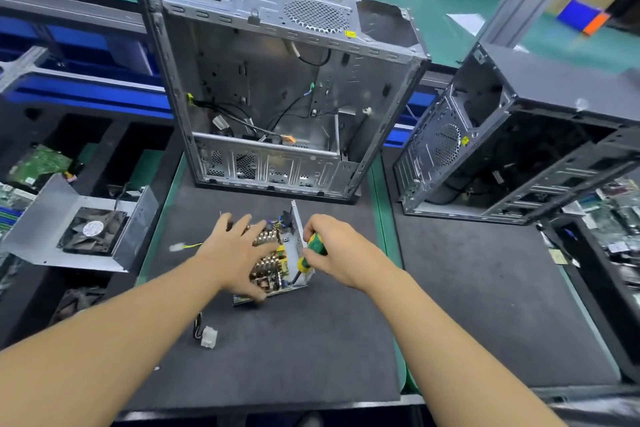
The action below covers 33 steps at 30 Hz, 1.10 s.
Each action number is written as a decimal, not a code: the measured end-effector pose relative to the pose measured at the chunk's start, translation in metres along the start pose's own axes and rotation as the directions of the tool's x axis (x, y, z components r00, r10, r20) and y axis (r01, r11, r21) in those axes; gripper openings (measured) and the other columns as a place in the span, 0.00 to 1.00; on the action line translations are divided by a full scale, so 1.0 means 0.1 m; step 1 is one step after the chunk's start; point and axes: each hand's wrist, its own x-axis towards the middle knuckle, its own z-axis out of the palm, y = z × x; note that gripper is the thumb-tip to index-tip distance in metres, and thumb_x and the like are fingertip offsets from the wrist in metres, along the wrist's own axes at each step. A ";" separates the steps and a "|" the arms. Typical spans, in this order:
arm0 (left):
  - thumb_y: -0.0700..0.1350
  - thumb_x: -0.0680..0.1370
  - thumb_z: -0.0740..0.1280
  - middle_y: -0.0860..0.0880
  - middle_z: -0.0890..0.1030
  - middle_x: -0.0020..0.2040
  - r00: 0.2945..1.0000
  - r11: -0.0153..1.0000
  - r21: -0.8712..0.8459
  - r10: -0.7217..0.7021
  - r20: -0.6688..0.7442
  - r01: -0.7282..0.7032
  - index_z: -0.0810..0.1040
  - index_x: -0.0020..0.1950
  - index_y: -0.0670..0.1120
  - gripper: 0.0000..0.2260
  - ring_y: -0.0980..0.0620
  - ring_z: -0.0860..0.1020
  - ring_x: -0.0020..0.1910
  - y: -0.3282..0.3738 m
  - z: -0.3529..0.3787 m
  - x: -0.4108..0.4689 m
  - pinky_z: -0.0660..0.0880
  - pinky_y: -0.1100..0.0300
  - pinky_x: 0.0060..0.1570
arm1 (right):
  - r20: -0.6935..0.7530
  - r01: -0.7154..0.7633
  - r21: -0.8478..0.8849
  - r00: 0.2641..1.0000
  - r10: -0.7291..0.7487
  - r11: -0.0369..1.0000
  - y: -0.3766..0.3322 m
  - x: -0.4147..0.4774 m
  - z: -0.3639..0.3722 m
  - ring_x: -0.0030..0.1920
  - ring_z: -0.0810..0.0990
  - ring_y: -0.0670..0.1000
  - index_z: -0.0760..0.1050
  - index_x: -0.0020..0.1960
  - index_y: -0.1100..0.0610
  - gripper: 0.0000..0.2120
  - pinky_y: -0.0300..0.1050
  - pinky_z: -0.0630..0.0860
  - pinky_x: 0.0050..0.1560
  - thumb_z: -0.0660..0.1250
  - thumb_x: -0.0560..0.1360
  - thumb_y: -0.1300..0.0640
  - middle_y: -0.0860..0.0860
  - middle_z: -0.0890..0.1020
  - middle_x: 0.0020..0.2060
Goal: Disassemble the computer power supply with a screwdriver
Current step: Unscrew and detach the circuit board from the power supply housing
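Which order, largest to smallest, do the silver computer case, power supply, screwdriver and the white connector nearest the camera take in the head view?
1. silver computer case
2. power supply
3. screwdriver, partly hidden in the right hand
4. white connector

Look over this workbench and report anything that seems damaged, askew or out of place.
The silver computer case has a ragged-edged opening in its rear panel, top right, as if torn rather than cut. The power supply sits askew on the mat, its white connectors trailing loose. Otherwise nothing stands out.
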 end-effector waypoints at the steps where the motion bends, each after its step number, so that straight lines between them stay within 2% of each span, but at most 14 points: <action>1: 0.77 0.69 0.57 0.46 0.48 0.81 0.999 1.000 0.027 0.012 -0.051 -0.011 0.53 0.78 0.63 0.41 0.41 0.48 0.79 0.00 0.08 0.00 0.44 0.37 0.72 | 0.002 -0.007 0.008 1.000 0.007 1.000 0.01 0.00 0.01 0.42 0.70 0.47 0.66 0.50 0.47 0.07 0.36 0.62 0.34 0.65 0.78 0.53 0.43 0.71 0.47; 4: 0.76 0.68 0.56 0.46 0.51 0.81 0.990 1.000 0.016 0.014 -0.139 -0.012 0.62 0.74 0.65 0.36 0.43 0.51 0.78 -0.02 0.18 -0.02 0.44 0.39 0.71 | -0.007 -0.028 0.024 1.000 0.028 0.999 0.03 0.00 0.04 0.39 0.70 0.41 0.66 0.49 0.46 0.08 0.34 0.61 0.33 0.66 0.78 0.52 0.41 0.70 0.44; 9: 0.75 0.68 0.56 0.46 0.53 0.80 0.983 1.000 0.019 0.005 -0.185 -0.001 0.64 0.73 0.64 0.35 0.43 0.53 0.77 -0.02 0.23 0.00 0.44 0.39 0.71 | -0.005 -0.039 0.031 0.999 0.039 0.999 0.02 0.00 0.05 0.37 0.71 0.36 0.67 0.48 0.47 0.07 0.34 0.62 0.32 0.66 0.78 0.52 0.41 0.71 0.42; 15: 0.74 0.68 0.57 0.46 0.53 0.80 0.981 1.000 0.019 0.008 -0.193 -0.004 0.65 0.72 0.65 0.34 0.43 0.53 0.77 -0.02 0.22 0.00 0.43 0.39 0.71 | -0.010 -0.047 0.069 0.999 0.048 0.996 0.03 -0.04 0.04 0.37 0.73 0.42 0.68 0.49 0.49 0.07 0.43 0.70 0.38 0.67 0.77 0.53 0.43 0.74 0.45; 18: 0.74 0.69 0.57 0.46 0.53 0.80 0.981 1.000 0.017 0.007 -0.193 -0.004 0.65 0.73 0.65 0.34 0.44 0.53 0.77 -0.02 0.23 0.00 0.43 0.39 0.71 | -0.003 -0.068 0.076 0.998 0.068 0.995 0.04 -0.05 0.04 0.39 0.76 0.49 0.68 0.50 0.49 0.07 0.48 0.75 0.42 0.67 0.77 0.53 0.46 0.76 0.47; 24: 0.74 0.70 0.57 0.46 0.51 0.81 0.984 1.000 0.005 0.003 -0.177 -0.002 0.63 0.73 0.65 0.33 0.44 0.51 0.78 -0.02 0.21 -0.01 0.44 0.39 0.72 | 0.000 -0.109 0.080 0.994 0.110 0.991 0.01 -0.05 0.03 0.41 0.80 0.52 0.68 0.50 0.49 0.07 0.51 0.78 0.43 0.66 0.78 0.51 0.49 0.78 0.47; 26: 0.74 0.70 0.57 0.46 0.50 0.81 0.985 1.000 0.006 0.000 -0.175 0.001 0.62 0.74 0.66 0.33 0.44 0.50 0.78 -0.02 0.21 -0.01 0.43 0.39 0.72 | 0.007 -0.121 0.067 0.993 0.121 0.990 -0.01 -0.06 0.04 0.41 0.80 0.53 0.67 0.51 0.50 0.08 0.48 0.77 0.40 0.66 0.78 0.50 0.50 0.79 0.46; 29: 0.73 0.70 0.57 0.46 0.50 0.81 0.985 1.000 0.008 -0.001 -0.175 0.002 0.63 0.73 0.66 0.32 0.44 0.50 0.78 -0.01 0.20 -0.01 0.44 0.39 0.72 | 0.009 -0.079 0.003 0.997 0.079 0.997 -0.08 -0.08 0.09 0.42 0.75 0.52 0.66 0.52 0.50 0.10 0.42 0.67 0.34 0.66 0.78 0.49 0.47 0.75 0.47; 31: 0.73 0.70 0.57 0.45 0.50 0.81 0.985 1.000 -0.001 0.001 -0.173 -0.001 0.63 0.73 0.66 0.32 0.44 0.50 0.78 -0.01 0.20 -0.02 0.44 0.40 0.72 | 0.048 0.007 -0.049 0.999 -0.004 0.999 -0.15 -0.11 0.14 0.45 0.71 0.51 0.66 0.55 0.51 0.09 0.44 0.62 0.37 0.65 0.79 0.51 0.45 0.71 0.50; 33: 0.73 0.70 0.58 0.45 0.50 0.81 0.985 1.000 -0.003 0.006 -0.174 -0.007 0.62 0.73 0.66 0.32 0.44 0.50 0.78 -0.01 0.20 -0.02 0.44 0.39 0.72 | 0.122 0.088 -0.076 0.989 -0.078 0.993 -0.20 -0.12 0.14 0.46 0.70 0.51 0.67 0.56 0.52 0.09 0.44 0.61 0.40 0.65 0.79 0.54 0.45 0.68 0.50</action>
